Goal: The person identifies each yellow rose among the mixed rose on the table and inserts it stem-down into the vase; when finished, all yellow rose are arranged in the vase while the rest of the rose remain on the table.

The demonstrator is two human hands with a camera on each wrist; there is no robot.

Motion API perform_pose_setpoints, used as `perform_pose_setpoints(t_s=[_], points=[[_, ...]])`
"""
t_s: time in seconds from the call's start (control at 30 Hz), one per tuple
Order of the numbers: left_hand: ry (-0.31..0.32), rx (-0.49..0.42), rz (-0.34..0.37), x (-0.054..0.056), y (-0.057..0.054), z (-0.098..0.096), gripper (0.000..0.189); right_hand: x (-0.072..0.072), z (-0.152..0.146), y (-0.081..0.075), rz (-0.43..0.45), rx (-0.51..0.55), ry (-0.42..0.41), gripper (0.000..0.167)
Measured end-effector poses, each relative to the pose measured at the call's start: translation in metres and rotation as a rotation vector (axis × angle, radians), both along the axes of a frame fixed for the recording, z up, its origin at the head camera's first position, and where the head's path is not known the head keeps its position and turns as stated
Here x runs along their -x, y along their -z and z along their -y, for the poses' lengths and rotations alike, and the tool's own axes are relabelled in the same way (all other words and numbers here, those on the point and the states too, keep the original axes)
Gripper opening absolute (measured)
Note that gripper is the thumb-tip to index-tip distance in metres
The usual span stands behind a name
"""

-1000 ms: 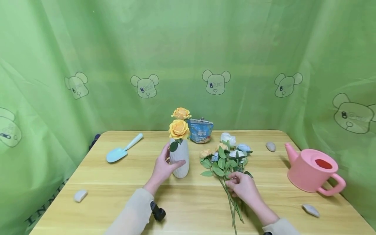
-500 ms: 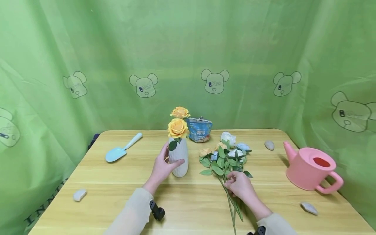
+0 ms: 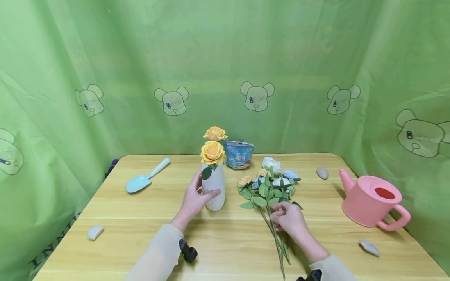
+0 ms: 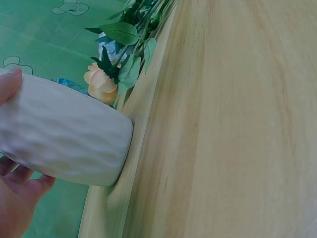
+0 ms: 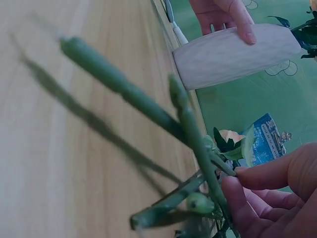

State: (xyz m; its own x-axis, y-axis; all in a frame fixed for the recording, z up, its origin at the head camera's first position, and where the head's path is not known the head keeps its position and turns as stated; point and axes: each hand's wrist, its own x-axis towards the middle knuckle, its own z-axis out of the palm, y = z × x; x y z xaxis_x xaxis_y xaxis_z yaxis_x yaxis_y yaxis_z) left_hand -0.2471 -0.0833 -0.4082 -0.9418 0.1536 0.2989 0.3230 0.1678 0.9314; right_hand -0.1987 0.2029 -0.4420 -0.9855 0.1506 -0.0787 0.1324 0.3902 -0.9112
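Observation:
My left hand (image 3: 193, 200) grips a white textured vase (image 3: 216, 187), fingers behind it and thumb across its front. Two yellow roses (image 3: 213, 152) stand in the vase, one higher than the other. In the left wrist view the lower part of the vase (image 4: 74, 134) reaches down to the tabletop. To the right lies a bunch of artificial flowers (image 3: 268, 191) with white, pale blue and peach heads. Over their stems, my right hand (image 3: 290, 222) pinches a green stem (image 5: 223, 163) between thumb and forefinger. Other cut stem ends cross close by in the right wrist view.
A blue packet (image 3: 239, 155) with a clip stands behind the vase. At the left lie a light-blue trowel (image 3: 138, 184) and a pale stone (image 3: 95, 232). A pink watering can (image 3: 372, 201) stands at the right, near two grey stones (image 3: 322, 173). A green curtain (image 3: 218, 58) surrounds the wooden table.
The right hand's fingers have shifted slightly on the bunch, and the stems and a blue flower head have moved a little. The left hand stays on the vase.

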Motion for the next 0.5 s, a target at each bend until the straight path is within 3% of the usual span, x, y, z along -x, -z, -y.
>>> perform_pose_setpoints(t_s=[0.1,0.33,0.5], points=[[-0.001,-0.001,-0.011,0.001,0.001,0.0,0.08,0.001,0.0,0.001,0.002,-0.027,-0.013,0.031],[-0.02,-0.026,-0.006,0.02,0.026,0.001,0.083,0.001,-0.001,0.002,-0.026,-0.177,-0.063,0.017],[-0.026,-0.035,-0.022,0.022,0.03,0.001,0.082,-0.003,0.002,-0.005,-0.058,-0.299,-0.095,0.015]])
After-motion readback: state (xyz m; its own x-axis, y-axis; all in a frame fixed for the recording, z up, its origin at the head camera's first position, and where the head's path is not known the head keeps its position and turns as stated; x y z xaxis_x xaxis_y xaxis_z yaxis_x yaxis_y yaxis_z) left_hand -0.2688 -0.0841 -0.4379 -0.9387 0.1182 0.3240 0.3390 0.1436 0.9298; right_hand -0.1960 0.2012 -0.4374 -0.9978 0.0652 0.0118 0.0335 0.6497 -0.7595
